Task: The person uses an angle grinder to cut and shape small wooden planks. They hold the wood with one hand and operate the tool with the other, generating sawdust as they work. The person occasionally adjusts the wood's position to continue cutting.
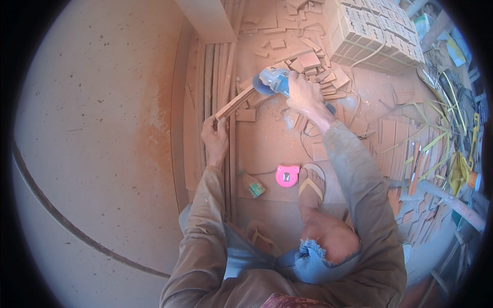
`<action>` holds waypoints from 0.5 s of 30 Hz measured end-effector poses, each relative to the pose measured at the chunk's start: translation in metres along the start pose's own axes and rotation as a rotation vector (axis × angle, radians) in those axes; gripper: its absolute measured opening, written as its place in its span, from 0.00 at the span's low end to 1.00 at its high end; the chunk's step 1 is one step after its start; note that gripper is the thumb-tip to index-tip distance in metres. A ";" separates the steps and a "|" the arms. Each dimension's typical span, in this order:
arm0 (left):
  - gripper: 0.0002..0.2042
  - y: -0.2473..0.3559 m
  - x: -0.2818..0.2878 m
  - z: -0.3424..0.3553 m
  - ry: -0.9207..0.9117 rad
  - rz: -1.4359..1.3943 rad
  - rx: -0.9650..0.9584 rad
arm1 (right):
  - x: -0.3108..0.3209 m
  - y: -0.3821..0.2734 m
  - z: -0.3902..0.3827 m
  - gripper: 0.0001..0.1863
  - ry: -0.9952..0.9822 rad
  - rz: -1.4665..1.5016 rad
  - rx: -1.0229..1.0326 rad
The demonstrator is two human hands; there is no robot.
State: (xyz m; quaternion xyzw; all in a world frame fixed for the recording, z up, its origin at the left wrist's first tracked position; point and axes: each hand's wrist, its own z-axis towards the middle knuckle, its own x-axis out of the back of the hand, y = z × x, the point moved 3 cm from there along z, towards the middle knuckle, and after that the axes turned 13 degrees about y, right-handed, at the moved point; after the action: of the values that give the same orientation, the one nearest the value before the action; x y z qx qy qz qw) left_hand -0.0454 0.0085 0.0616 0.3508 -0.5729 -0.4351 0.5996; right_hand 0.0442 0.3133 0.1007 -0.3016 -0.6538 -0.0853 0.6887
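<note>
Left hand (215,137) pinching a narrow terracotta-coloured strip (236,104), right hand (305,97) gripping a blue angle grinder (277,81), we're seemingly trimming, needing steadiness next.

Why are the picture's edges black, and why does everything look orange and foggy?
Head view: the wide lens leaves a dark round border; head view: a reddish haze, maybe dust, washes things out; head view: the pink tape measure looks clear, the blue grinder softer.
</note>
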 end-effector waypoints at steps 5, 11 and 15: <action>0.08 -0.003 0.000 -0.002 0.010 -0.009 -0.045 | 0.005 0.014 0.014 0.28 -0.003 -0.034 -0.064; 0.07 -0.009 0.002 -0.001 0.023 0.014 -0.115 | 0.010 -0.008 0.003 0.27 0.003 -0.050 0.038; 0.07 -0.006 0.002 -0.005 0.016 0.035 -0.103 | 0.005 0.001 0.008 0.27 0.011 -0.032 0.004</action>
State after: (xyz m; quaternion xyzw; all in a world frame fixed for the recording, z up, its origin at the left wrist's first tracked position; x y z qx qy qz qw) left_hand -0.0411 0.0043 0.0557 0.3130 -0.5510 -0.4506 0.6288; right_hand 0.0384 0.3201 0.1047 -0.2893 -0.6548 -0.0965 0.6916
